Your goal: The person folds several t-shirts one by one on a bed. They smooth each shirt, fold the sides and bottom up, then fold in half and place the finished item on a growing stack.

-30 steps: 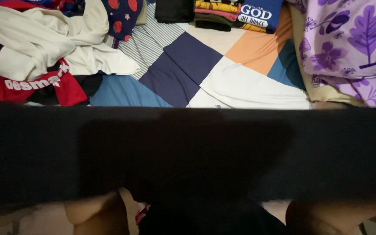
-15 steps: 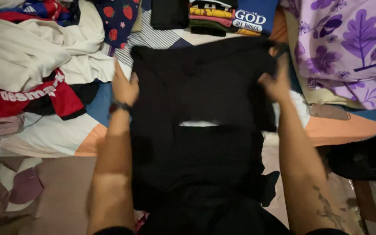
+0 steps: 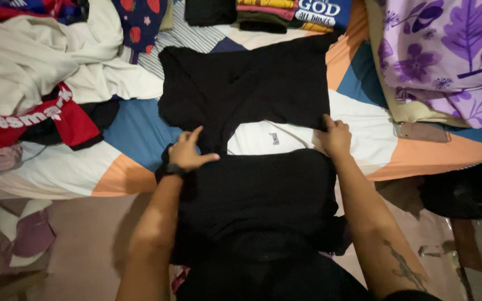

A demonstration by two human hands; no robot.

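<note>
A black garment (image 3: 246, 89) lies spread on the patchwork bed (image 3: 140, 128), its lower part hanging over the near edge toward the person. The left hand (image 3: 189, 150) rests on it with fingers splayed — flattening the cloth, it seems — while the right hand (image 3: 335, 136) pinches the fabric's right edge, apparently to pull it straight. Loose clothes (image 3: 34, 61) are heaped to the left, and a folded stack (image 3: 285, 12) sits beyond.

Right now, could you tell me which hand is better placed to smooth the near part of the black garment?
Probably left: the left hand lies flat on the black garment, while the right hand pinches its edge.
</note>
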